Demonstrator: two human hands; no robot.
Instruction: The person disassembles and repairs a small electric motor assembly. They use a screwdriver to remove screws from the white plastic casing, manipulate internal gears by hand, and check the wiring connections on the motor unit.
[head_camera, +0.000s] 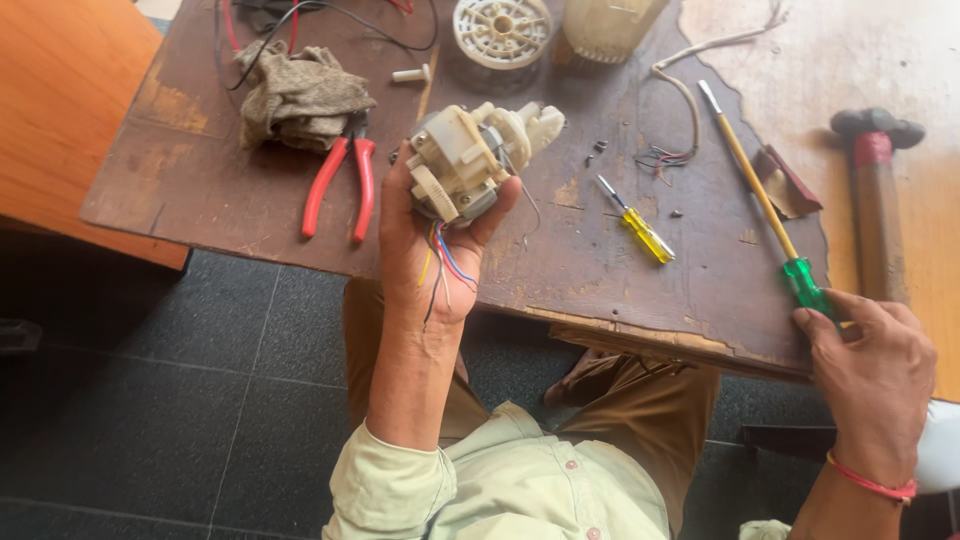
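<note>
We're cupping the rigid, hefty-looking motor assembly (468, 160) by its body, left hand (432, 245) fingers clamped round it; right hand (872, 372) fingers are closing on the long green-handled screwdriver (765, 205).

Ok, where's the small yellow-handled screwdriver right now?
The small yellow screwdriver lies on the worn wooden table, between the left hand and the long green-handled screwdriver.

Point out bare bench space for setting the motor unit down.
Free: the board left of the red pliers, and the front strip between the left hand and the yellow screwdriver. Crowded: the back edge, with rag, wires and round plastic part.
</note>
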